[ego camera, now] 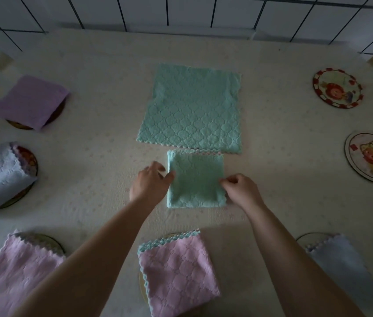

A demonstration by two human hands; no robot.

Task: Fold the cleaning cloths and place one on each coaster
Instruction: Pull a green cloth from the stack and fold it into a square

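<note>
- Folded mint-green quilted cloth [195, 178] lies mid-bench, flanked by both hands: left hand [150, 183] fingers loosely spread at its left edge, right hand [241, 187] fingers pinching its right edge.
- Just beyond, 1 unfolded mint-green cloth [192, 108] lies flat.
- Judging progress: 5 coasters carry cloths; 2 round picture coasters [337, 88] at right remain bare.

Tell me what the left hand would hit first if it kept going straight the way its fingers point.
The left hand points up and right, its fingers already at the folded green cloth's left edge. It would slide onto that cloth first; beyond lies the unfolded green cloth. Height above the table is unclear.
</note>
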